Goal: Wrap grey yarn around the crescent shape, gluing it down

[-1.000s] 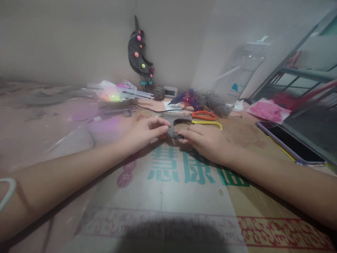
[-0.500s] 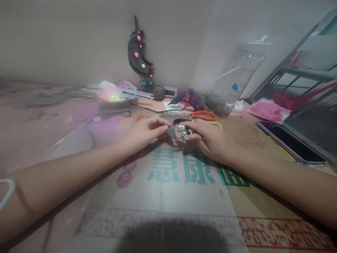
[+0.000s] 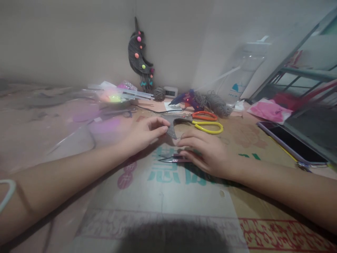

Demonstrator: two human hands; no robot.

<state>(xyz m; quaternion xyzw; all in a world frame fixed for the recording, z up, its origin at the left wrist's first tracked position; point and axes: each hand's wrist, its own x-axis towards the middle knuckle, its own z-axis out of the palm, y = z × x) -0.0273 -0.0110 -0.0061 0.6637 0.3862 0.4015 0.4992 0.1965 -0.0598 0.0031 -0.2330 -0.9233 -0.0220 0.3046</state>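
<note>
My left hand (image 3: 143, 134) lies on the cardboard sheet (image 3: 168, 189) with its fingertips pinched on a grey yarn-wrapped piece (image 3: 171, 129). My right hand (image 3: 207, 153) rests nearer to me, fingers curled over a small thread snipper (image 3: 172, 159) whose blades point left on the cardboard. Yellow-handled scissors (image 3: 207, 126) lie just beyond my right hand.
Orange scissors (image 3: 204, 115), a glue gun (image 3: 184, 98), grey yarn (image 3: 214, 103) and glue sticks (image 3: 135, 94) sit at the back. A phone (image 3: 292, 142) lies at the right, pink paper (image 3: 268, 110) beyond it. A yarn crescent ornament (image 3: 138, 56) hangs on the wall.
My right hand drew back from the grey piece toward me and down to the cardboard, bringing the thread snipper along. The left hand stayed put.
</note>
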